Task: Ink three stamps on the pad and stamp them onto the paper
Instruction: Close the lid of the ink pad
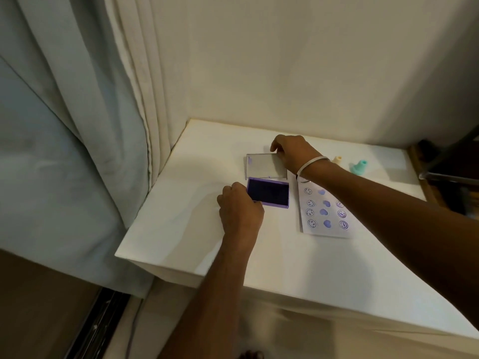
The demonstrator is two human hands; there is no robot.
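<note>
Near the table's (181, 229) far edge, the left hand (239, 211) grips the open ink pad (268, 192) showing dark ink, while the right hand (293, 152) pinches its raised clear lid (263, 165).

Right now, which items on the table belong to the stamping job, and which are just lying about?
Job: ink pad, steadied by left hand; its lid, held by right hand; stamped paper; cream stamp; teal stamp.
Lying about: curtain; dark frame at far right.
</note>
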